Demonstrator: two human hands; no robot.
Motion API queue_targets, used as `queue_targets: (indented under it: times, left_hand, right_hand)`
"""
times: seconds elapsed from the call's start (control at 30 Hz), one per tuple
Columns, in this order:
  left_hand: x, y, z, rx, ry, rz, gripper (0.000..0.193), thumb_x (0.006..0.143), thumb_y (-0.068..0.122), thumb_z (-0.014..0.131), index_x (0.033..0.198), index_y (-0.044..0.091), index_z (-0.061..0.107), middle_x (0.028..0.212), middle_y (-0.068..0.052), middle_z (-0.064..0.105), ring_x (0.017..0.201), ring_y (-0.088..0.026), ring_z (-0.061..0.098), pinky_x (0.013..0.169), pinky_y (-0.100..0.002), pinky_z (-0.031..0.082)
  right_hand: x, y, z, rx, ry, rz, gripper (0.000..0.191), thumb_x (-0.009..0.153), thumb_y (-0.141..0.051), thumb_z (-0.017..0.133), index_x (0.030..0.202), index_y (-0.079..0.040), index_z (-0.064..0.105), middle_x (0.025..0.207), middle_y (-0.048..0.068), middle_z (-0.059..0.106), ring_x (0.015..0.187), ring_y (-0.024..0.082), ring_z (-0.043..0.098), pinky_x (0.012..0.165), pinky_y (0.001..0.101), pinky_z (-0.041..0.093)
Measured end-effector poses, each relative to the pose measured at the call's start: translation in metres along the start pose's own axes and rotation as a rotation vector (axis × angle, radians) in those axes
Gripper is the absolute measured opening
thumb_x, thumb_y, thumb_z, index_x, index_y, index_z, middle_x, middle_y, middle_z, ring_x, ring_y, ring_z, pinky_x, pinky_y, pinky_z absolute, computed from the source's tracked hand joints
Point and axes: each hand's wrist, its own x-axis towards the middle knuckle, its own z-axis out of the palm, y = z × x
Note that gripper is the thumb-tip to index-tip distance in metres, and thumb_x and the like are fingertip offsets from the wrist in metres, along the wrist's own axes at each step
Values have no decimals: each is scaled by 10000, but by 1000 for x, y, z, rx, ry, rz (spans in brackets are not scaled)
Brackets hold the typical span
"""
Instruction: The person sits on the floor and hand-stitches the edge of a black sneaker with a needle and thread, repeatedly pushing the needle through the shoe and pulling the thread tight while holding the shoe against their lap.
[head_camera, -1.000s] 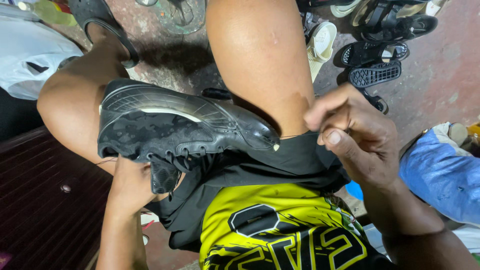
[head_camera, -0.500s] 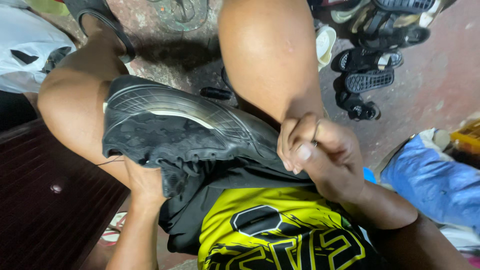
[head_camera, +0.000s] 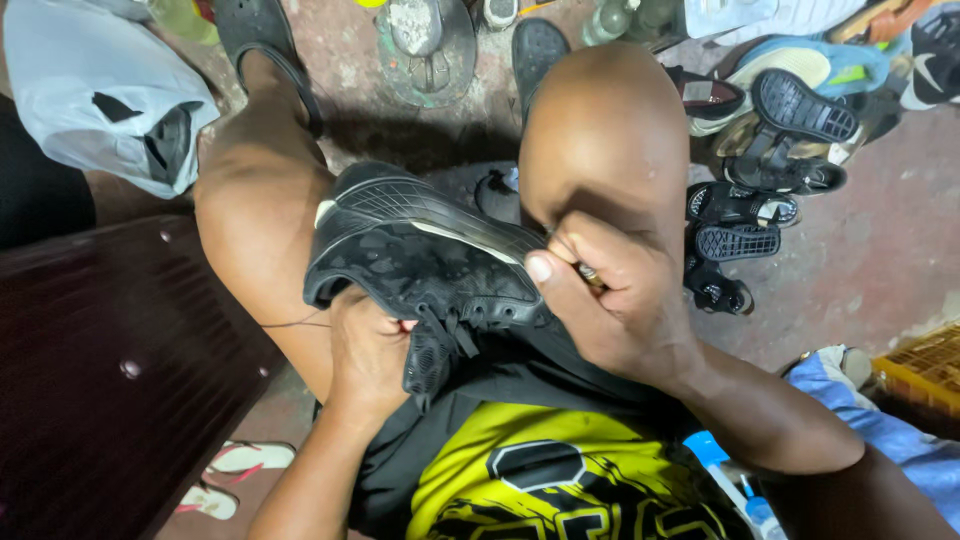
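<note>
Resting between both hands, black shoe (head_camera: 420, 250), possibly pinched

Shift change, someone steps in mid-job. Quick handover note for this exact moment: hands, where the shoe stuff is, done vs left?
Left hand: under the black sneaker, gripping it from below on the lap, sole edge turned up.
Right hand: closed around a small tool, mostly hidden, pressed at the sneaker's sole edge by the right knee.
A thin thread trails off to the left of the sneaker.
Done: cannot tell how far the seam has got.
Left: work at the sole edge looks under way, not finished.
Nearby: pile of sandals on the floor, white plastic bag.
</note>
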Motion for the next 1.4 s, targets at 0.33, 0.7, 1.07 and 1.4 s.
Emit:
queue_targets:
  times: [0.33,0.7,1.07,1.4]
  left_hand:
    - [-32,-20,22,357,-24,56,410,797,111,763,1169,-33,665,1224,-174,660,1150,-346,606,1013,-424,457]
    - [-20,19,23,-177,3,-100,513,707,30,832,1175,-17,628,1106,-58,684,1027,-128,644,947,-289,515]
    - [5,51,-43,-218,-652,-71,796,730,275,736,1409,-76,512,1349,-177,627,1254,-286,603,1064,-380,434]
    - [-16,-27,36,-978,-400,-497,796,569,-64,868,1331,-70,637,1235,-167,709,1142,-315,668,993,-418,542]
  right_hand:
    - [-91,54,-38,909,174,-15,232,1041,-159,572,861,-35,493,683,0,461,604,109,443,548,255,377]
    - [-91,79,-46,1008,104,101,300,1119,-114,509,832,-48,453,671,31,448,576,95,408,599,255,384]
    - [-101,100,-56,1013,73,-23,257,1121,-165,508,901,-37,470,767,58,486,571,101,439,604,264,402]
    - [-106,116,-77,946,114,-137,473,1117,-426,348,952,-30,547,920,165,592,590,114,485,553,232,454]
